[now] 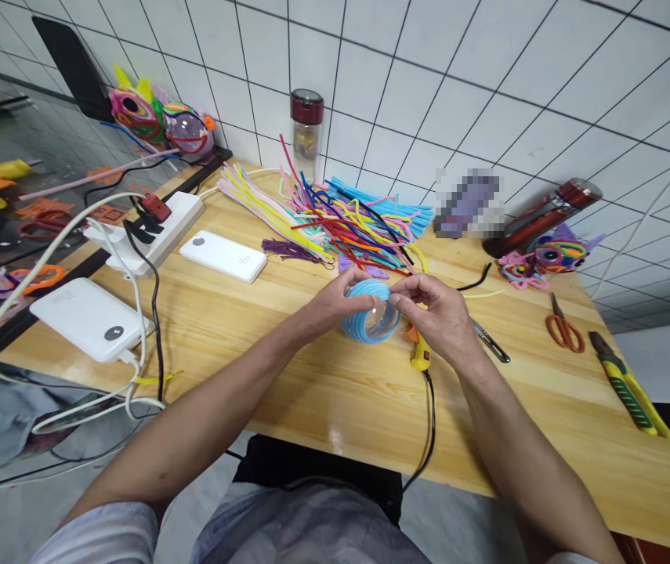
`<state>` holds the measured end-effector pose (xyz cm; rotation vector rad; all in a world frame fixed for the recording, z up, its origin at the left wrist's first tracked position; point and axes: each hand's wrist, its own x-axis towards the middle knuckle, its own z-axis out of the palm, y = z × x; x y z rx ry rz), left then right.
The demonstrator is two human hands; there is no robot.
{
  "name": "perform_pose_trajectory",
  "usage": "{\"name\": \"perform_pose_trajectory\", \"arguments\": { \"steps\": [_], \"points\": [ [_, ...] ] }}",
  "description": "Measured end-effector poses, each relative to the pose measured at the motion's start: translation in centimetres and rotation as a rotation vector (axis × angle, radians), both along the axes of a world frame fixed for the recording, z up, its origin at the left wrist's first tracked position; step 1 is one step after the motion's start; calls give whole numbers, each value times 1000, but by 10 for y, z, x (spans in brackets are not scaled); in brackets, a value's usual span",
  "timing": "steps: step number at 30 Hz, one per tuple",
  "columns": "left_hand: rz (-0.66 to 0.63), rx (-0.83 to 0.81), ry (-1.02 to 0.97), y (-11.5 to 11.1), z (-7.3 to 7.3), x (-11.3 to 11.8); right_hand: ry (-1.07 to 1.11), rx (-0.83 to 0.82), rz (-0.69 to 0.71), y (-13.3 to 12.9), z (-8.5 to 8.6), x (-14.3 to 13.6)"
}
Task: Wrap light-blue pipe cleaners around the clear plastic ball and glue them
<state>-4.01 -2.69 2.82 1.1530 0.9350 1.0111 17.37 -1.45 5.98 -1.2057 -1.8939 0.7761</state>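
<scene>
My left hand is wrapped round a clear round container with light-blue fuzzy pipe cleaner coiled about it. Its thumb lies over the near top of the coils. At the container's right side, my right hand is closed in a pinch. What sits between those fingertips is too small to make out. Below the right hand lies a yellow hot glue gun, its front part hidden by the hand. A pair of black thread snips rests just right of the right wrist.
Behind my hands spreads a pile of coloured pipe cleaners. White power banks and a power strip with loose cables are on the left. Orange-handled scissors, green-yellow pliers and a pipe-cleaner fish are on the right.
</scene>
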Motion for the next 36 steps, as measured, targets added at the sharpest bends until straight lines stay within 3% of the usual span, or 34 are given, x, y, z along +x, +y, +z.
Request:
{"name": "perform_pose_trajectory", "arguments": {
  "steps": [10, 18, 22, 25, 28, 32, 36],
  "points": [
    [-39, 13, 7, -1, 1, -1, -38, 2, -6, -2, -1, -1],
    [91, 0, -32, 1, -1, 0, -28, -26, -137, 6, 10, 16],
    [200, -4, -116, 2, -2, -1, -341, -99, -287, 2, 16, 41],
    [286, 4, -195, 3, -1, 0, -718, -231, -381, -16, 8, 55],
    [336, 14, -234, 5, -1, 0, -905, -364, -403, -37, -8, 58],
    [329, 8, -274, 5, -4, 0, -950, -437, -378, -47, -24, 53],
    [314, -45, -339, 5, -3, 1, -766, -436, -415, -40, -30, 53]
  ]
}}
